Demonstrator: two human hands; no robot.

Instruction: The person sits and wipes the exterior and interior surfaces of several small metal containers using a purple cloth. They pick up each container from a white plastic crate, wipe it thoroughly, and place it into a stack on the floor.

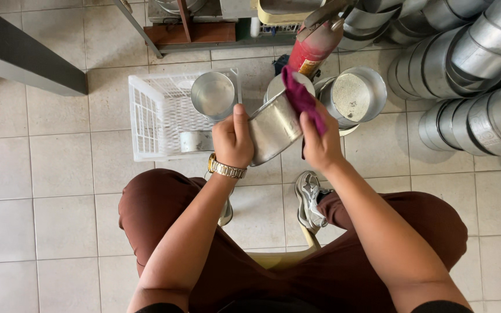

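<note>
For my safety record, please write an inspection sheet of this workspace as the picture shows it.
Surface: tiled floor, pale, bare where visible.
Job's things: metal tin held tilted; magenta cloth pressed on its rim.
Clutter: white crate holding tins; open tins beside it; red extinguisher.
Grippers: left hand grips the tin; right hand holds the cloth.
Cables: nothing seen.
Surroundings: stacked metal tins at right; shelf frame above.

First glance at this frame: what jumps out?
Dead centre, the left hand grips a shiny metal tin while the right hand presses a magenta cloth against its rim. Just left of the hands a white plastic crate holds more tins, and at upper right rows of stacked metal tins lie on their sides. A red cylinder stands behind the cloth.
</note>
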